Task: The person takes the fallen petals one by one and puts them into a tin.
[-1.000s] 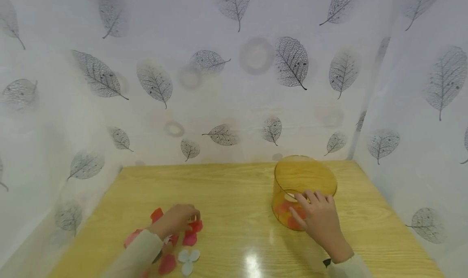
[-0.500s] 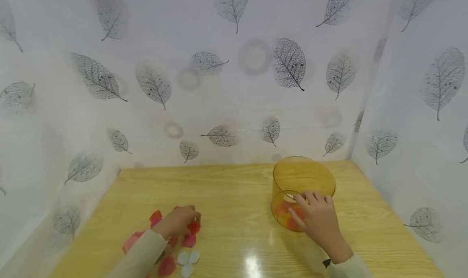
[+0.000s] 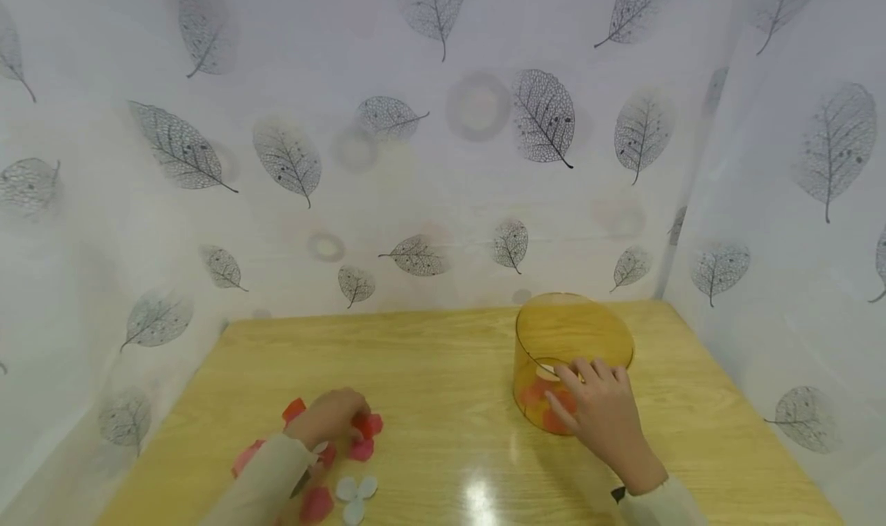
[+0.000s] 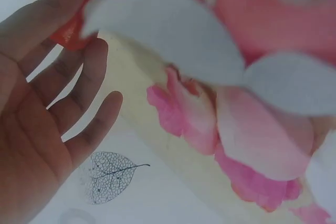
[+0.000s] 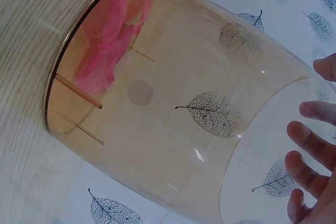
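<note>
Beside the amber bin [image 3: 571, 330], the right hand [image 3: 605, 417] bends loosely.

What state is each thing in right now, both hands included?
Amber container: standing on the table, mouth open.
Petals inside it: bunched at the bottom.
Left grip: fingers curled round a red petal.
Right grip: open, at the container's rim; contact unclear.
Loose pink petals: scattered around the left grip.
White flower: flat on the table.
White petals in the left wrist view: blurred, resting place unclear.
</note>
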Tool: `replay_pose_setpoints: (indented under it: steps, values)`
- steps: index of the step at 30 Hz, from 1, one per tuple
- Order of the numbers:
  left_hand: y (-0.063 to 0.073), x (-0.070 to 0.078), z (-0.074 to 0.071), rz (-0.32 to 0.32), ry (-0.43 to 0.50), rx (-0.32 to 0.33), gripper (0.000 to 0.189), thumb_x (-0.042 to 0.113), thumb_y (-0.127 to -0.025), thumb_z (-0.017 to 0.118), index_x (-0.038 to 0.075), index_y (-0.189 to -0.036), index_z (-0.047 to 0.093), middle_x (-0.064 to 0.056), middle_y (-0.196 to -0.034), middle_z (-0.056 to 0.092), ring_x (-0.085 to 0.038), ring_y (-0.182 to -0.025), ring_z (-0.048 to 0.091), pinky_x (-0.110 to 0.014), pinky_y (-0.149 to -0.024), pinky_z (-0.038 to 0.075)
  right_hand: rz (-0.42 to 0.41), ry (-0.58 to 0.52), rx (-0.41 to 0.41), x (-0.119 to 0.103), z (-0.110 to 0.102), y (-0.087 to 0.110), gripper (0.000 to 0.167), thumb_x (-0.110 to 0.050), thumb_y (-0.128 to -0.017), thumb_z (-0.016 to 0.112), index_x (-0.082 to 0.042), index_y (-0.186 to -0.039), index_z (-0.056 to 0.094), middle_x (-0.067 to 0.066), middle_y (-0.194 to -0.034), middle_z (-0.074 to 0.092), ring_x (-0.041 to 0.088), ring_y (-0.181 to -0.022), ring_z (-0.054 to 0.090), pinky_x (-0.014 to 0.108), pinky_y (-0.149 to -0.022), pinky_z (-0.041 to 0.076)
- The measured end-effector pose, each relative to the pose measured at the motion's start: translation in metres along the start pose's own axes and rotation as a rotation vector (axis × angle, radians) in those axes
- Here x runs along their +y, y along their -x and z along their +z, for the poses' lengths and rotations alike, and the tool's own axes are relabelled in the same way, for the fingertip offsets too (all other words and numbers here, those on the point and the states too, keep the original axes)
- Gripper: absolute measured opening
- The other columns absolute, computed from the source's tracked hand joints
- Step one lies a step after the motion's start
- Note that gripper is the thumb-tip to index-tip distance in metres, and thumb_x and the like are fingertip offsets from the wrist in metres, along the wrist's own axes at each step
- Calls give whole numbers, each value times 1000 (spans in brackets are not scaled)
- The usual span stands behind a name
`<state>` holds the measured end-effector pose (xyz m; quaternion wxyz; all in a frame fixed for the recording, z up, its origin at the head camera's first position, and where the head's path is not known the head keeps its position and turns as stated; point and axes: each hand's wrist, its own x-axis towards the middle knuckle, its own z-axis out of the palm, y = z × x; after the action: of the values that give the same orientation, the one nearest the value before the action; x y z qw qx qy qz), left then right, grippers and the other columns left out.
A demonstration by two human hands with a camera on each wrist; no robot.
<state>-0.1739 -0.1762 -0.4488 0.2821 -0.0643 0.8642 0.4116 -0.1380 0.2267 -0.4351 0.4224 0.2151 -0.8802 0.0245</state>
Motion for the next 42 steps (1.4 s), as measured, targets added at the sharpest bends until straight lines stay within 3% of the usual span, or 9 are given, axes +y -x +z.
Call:
replay_pose_setpoints:
  steps: [2, 4, 6, 9, 15, 22, 29, 34, 42]
  values:
    - [9, 3, -1, -166, 227, 31, 34, 36, -77, 59, 11, -100, 58, -9, -96, 60, -21, -56, 43, -33, -49, 41, -1, 2, 2, 0, 0, -1, 57, -53, -96, 26, -11, -91, 65, 6, -77, 56, 28, -68, 51, 40, -56, 34]
    - [7, 6, -5, 1, 25, -23, 30, 36, -82, 61, 11, -98, 60, -7, -94, 62, -18, -55, 45, -31, -50, 43, -2, 2, 2, 0, 0, -1, 57, -53, -96, 27, -11, -91, 65, 6, -77, 55, 28, -68, 51, 40, -56, 34]
    - [1, 10, -10, 259, -322, -21, 21, 30, -84, 66, 11, -92, 65, -1, -90, 65, -15, -61, 52, -29, -56, 47, -2, 1, 1, 0, 1, -1, 57, -53, -96, 27, -11, -91, 65, 6, -78, 56, 28, -68, 51, 40, -56, 34]
    - [-13, 18, -18, 646, -758, 131, 9, 19, -76, 75, 14, -80, 69, 8, -80, 66, -8, -73, 57, -24, -68, 50, 0, 0, -2, 1, 1, -1, 58, -54, -96, 26, -11, -90, 64, 6, -78, 56, 28, -68, 51, 40, -56, 34]
    - [-19, 56, -20, 732, -811, 177, 9, 19, -78, 74, 15, -72, 69, 8, -72, 65, -3, -65, 51, -23, -62, 46, 4, -4, -4, 1, 2, 0, 58, -54, -96, 26, -11, -91, 65, 6, -78, 56, 28, -68, 51, 40, -56, 34]
    - [-19, 115, -7, 854, -828, 297, 8, 24, -81, 72, 17, -78, 70, 7, -77, 66, -7, -71, 60, -24, -67, 50, 8, -2, 3, 0, 4, -1, 57, -53, -96, 26, -11, -92, 65, 6, -78, 56, 27, -67, 51, 39, -56, 34]
    - [-21, 177, 20, 1005, -831, 372, 10, 26, -82, 71, 16, -84, 74, 5, -77, 68, -8, -69, 60, -23, -66, 50, 8, 8, 7, 0, 5, -4, 62, -54, -97, 21, -11, -90, 65, 5, -77, 56, 27, -67, 51, 39, -56, 34]
    - [-20, 217, 42, 1042, -813, 395, 15, 28, -86, 67, 15, -91, 73, 3, -82, 69, -9, -70, 61, -22, -66, 50, 5, 3, 5, -1, 5, -4, 58, -53, -97, 25, -11, -90, 64, 6, -76, 56, 27, -66, 51, 38, -56, 34]
    - [-29, 254, 80, 1069, -878, 378, 18, 31, -90, 63, 16, -95, 71, 4, -86, 70, -8, -72, 62, -20, -67, 49, 3, 0, 8, 0, 5, -4, 57, -54, -97, 26, -11, -90, 64, 5, -77, 55, 27, -67, 51, 38, -56, 34]
